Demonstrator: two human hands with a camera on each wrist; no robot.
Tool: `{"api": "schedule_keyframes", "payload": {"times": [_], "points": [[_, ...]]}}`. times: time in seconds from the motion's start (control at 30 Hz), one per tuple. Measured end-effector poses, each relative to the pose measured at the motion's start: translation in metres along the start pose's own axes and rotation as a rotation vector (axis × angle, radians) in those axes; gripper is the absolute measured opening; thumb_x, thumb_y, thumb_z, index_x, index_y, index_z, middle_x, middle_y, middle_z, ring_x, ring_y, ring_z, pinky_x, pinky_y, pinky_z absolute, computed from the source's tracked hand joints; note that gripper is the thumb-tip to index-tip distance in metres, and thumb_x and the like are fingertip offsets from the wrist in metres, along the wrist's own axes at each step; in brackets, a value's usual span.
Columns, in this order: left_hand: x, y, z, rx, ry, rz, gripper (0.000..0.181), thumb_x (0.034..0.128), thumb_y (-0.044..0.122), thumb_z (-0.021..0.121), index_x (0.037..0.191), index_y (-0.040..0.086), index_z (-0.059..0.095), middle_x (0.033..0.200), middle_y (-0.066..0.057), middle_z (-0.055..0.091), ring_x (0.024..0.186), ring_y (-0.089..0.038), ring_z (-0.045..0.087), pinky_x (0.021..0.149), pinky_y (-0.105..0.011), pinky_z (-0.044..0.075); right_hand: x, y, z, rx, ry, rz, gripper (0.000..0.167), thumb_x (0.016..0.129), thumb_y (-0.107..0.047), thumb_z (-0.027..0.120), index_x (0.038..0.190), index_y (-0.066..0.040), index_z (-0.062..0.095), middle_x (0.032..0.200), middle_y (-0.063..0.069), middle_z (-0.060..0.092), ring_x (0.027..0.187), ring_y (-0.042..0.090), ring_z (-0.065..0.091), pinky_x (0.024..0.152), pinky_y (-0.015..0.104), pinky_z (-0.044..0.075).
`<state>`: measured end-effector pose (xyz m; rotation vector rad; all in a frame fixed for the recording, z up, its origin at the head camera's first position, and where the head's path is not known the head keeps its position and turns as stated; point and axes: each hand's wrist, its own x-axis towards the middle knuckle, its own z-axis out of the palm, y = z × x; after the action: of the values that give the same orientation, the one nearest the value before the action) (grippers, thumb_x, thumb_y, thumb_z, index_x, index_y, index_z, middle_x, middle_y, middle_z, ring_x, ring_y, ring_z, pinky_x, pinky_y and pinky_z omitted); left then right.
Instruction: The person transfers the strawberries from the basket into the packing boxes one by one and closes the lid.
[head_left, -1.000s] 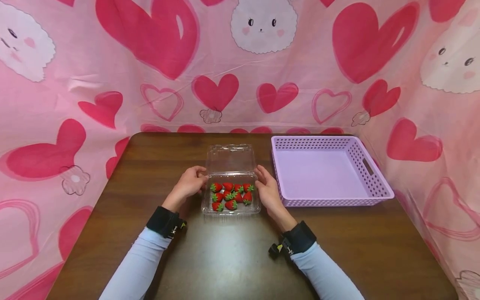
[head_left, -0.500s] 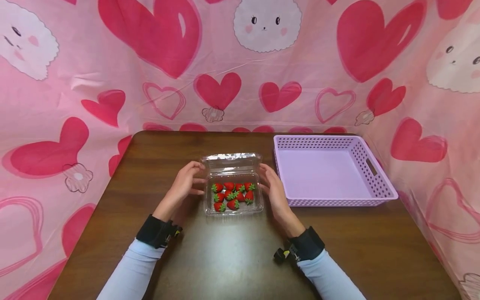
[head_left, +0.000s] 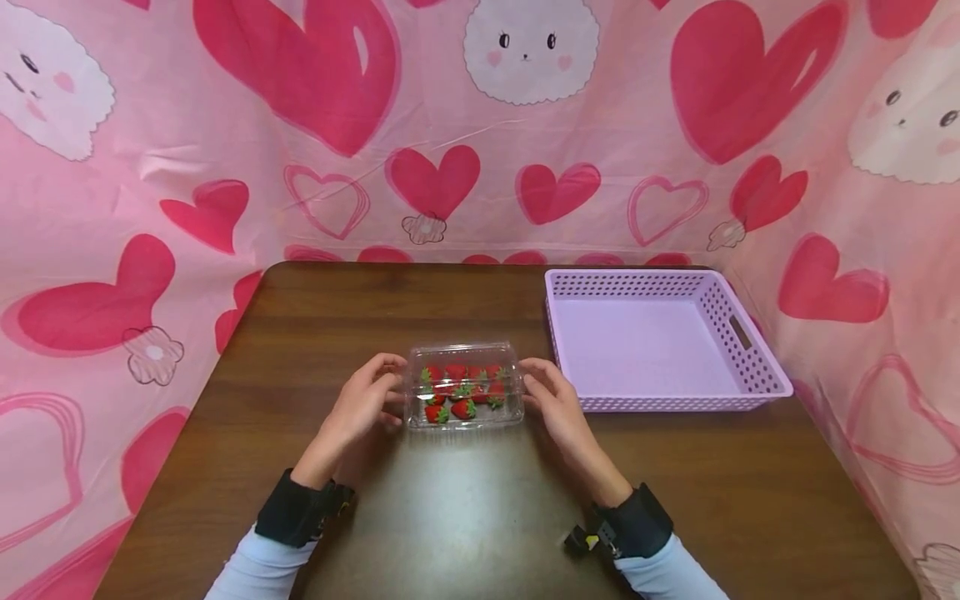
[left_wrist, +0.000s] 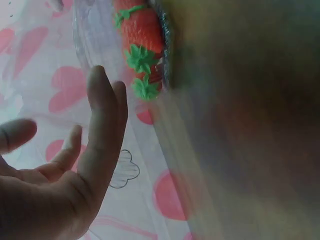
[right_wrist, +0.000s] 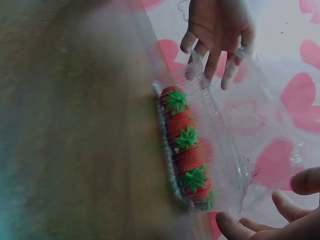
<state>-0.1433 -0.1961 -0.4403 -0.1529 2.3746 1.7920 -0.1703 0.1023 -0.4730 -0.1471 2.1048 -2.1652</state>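
Note:
A clear plastic clamshell box [head_left: 501, 418] sits on the table with several red strawberries [head_left: 462, 408] inside. Its hinged lid [head_left: 459, 354] leans forward over the fruit, still raised from the base, as the right wrist view shows. My left hand [head_left: 360, 406] is at the lid's left side, fingers loosely extended. On the opposite side my right hand [head_left: 561, 410] has its fingertips beside the lid's right edge. Neither hand shows a clear grip on the plastic; exact fingertip contact cannot be told. Green leafy tops [right_wrist: 187, 137] of the strawberries show through the box wall.
A lilac perforated basket [head_left: 637, 350] stands on the right of the brown wooden table [head_left: 465, 508], close to my right hand. Pink heart-patterned cloth [head_left: 495, 125] hangs behind the table and along both sides.
The lid has swung from lying back behind the box, through upright, to leaning forward over the strawberries. Both hands moved with it toward me. The basket stayed in place.

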Motion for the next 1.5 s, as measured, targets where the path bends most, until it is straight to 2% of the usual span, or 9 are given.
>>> {"api": "schedule_keyframes", "payload": {"times": [0.1, 0.3, 0.67, 0.77, 0.9, 1.07, 1.17, 1.3, 1.5], "points": [[-0.006, -0.003, 0.004, 0.054, 0.008, -0.004, 0.038, 0.1067, 0.015, 0.049, 0.142, 0.002, 0.052, 0.138, -0.022, 0.053, 0.097, -0.032, 0.070, 0.072, -0.041, 0.063, -0.005, 0.002, -0.002, -0.036, -0.006, 0.008, 0.031, 0.107, 0.001, 0.054, 0.136, 0.009, 0.056, 0.136, 0.027, 0.060, 0.123, 0.036, 0.059, 0.100, 0.043, 0.055], [-0.013, -0.005, 0.008, 0.115, 0.021, 0.002, 0.044, 0.1014, 0.010, 0.056, 0.144, 0.001, 0.053, 0.137, -0.021, 0.053, 0.089, -0.030, 0.066, 0.073, -0.043, 0.063, -0.011, 0.004, -0.002, -0.044, -0.027, 0.039, 0.035, 0.104, 0.005, 0.055, 0.139, 0.011, 0.054, 0.138, 0.029, 0.058, 0.124, 0.040, 0.060, 0.100, 0.045, 0.055], [-0.021, -0.008, 0.013, 0.162, 0.024, 0.005, 0.051, 0.1007, 0.005, 0.062, 0.150, 0.002, 0.050, 0.140, -0.023, 0.049, 0.093, -0.028, 0.068, 0.071, -0.039, 0.062, -0.018, 0.005, -0.003, -0.023, -0.035, 0.050, 0.042, 0.102, 0.006, 0.058, 0.143, 0.008, 0.053, 0.144, 0.028, 0.055, 0.125, 0.043, 0.061, 0.095, 0.045, 0.058], [-0.022, -0.010, 0.015, 0.152, 0.035, 0.011, 0.056, 0.1000, 0.003, 0.063, 0.153, 0.003, 0.046, 0.139, -0.023, 0.049, 0.093, -0.028, 0.068, 0.071, -0.039, 0.062, -0.021, 0.006, -0.004, -0.032, -0.034, 0.054, 0.043, 0.101, 0.006, 0.058, 0.144, 0.008, 0.052, 0.144, 0.030, 0.055, 0.122, 0.044, 0.062, 0.092, 0.047, 0.058], [-0.022, -0.014, 0.018, 0.117, 0.054, 0.017, 0.069, 0.0987, 0.002, 0.063, 0.160, 0.003, 0.032, 0.137, -0.025, 0.050, 0.089, -0.029, 0.070, 0.069, -0.042, 0.063, -0.022, 0.007, -0.005, -0.042, -0.026, 0.069, 0.044, 0.101, 0.005, 0.058, 0.144, 0.008, 0.051, 0.138, 0.031, 0.058, 0.116, 0.041, 0.065, 0.087, 0.048, 0.059], [-0.023, -0.017, 0.020, 0.090, 0.028, -0.052, 0.074, 0.1012, 0.007, 0.061, 0.164, 0.004, 0.021, 0.124, -0.022, 0.058, 0.078, -0.027, 0.068, 0.065, -0.040, 0.062, -0.022, 0.008, -0.004, -0.072, -0.005, 0.098, 0.045, 0.099, 0.005, 0.059, 0.143, 0.006, 0.051, 0.117, 0.026, 0.064, 0.091, 0.028, 0.065, 0.071, 0.033, 0.058], [-0.023, -0.019, 0.020, 0.077, -0.015, -0.084, 0.071, 0.1027, 0.008, 0.059, 0.163, 0.001, 0.022, 0.109, -0.019, 0.063, 0.074, -0.024, 0.066, 0.063, -0.039, 0.062, -0.023, 0.009, -0.003, -0.084, -0.003, 0.125, 0.048, 0.098, 0.005, 0.059, 0.144, 0.007, 0.049, 0.104, 0.019, 0.064, 0.076, 0.020, 0.059, 0.062, 0.027, 0.053], [-0.023, -0.021, 0.019, 0.017, -0.068, -0.105, 0.064, 0.1043, 0.007, 0.057, 0.161, -0.001, 0.028, 0.094, -0.016, 0.063, 0.068, -0.023, 0.064, 0.060, -0.040, 0.061, -0.025, 0.010, -0.002, -0.117, -0.006, 0.162, 0.048, 0.098, 0.001, 0.060, 0.145, 0.007, 0.049, 0.091, 0.012, 0.063, 0.065, 0.017, 0.054, 0.054, 0.026, 0.048], [-0.020, -0.025, 0.019, -0.066, -0.098, -0.133, 0.059, 0.1042, 0.007, 0.055, 0.159, 0.000, 0.033, 0.088, -0.014, 0.063, 0.063, -0.021, 0.064, 0.058, -0.034, 0.059, -0.025, 0.013, 0.000, -0.082, -0.037, 0.188, 0.039, 0.099, 0.001, 0.057, 0.137, 0.007, 0.051, 0.082, 0.011, 0.062, 0.062, 0.015, 0.053, 0.051, 0.025, 0.047]]}}
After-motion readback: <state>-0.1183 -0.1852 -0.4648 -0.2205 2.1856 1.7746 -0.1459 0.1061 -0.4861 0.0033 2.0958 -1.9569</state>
